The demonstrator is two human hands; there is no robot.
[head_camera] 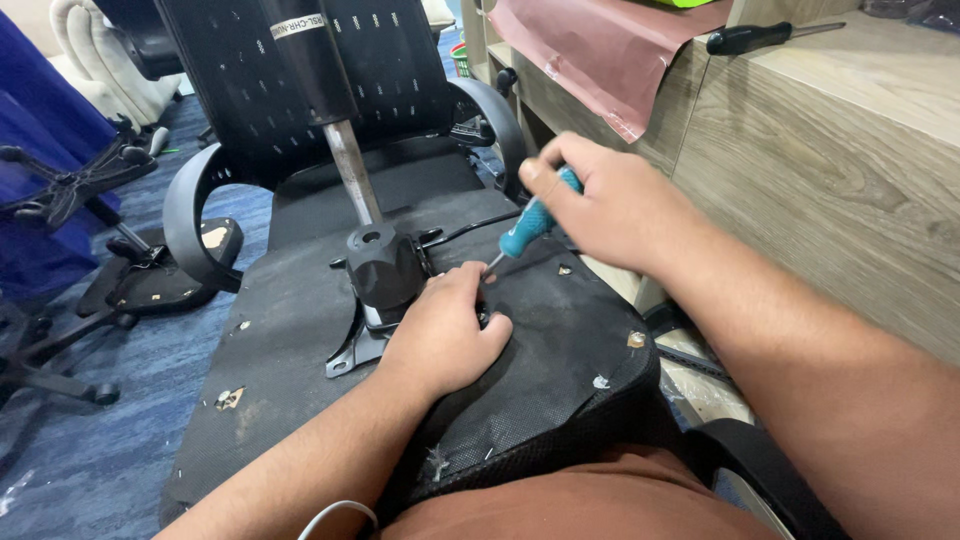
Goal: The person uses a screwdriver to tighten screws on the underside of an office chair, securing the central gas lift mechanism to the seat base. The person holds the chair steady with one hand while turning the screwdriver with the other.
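Right hand (610, 205): grip pinching teal-handled screwdriver (528, 225), tip at the mechanism plate (362, 345) on the upturned chair seat (300, 330). Left hand (440, 335): fingers pressed together on the plate beside the gas cylinder (352, 170).

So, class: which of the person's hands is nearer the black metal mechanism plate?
Left. The left hand rests against the plate; the right hand holds the screwdriver above it.

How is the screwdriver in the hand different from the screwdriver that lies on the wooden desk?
The teal-handled screwdriver is gripped in the right hand and tilted, tip down toward the chair mechanism; the black-handled screwdriver lies flat and untouched on the desk. Their handle colours differ: teal against black. Both have a thin metal shaft.
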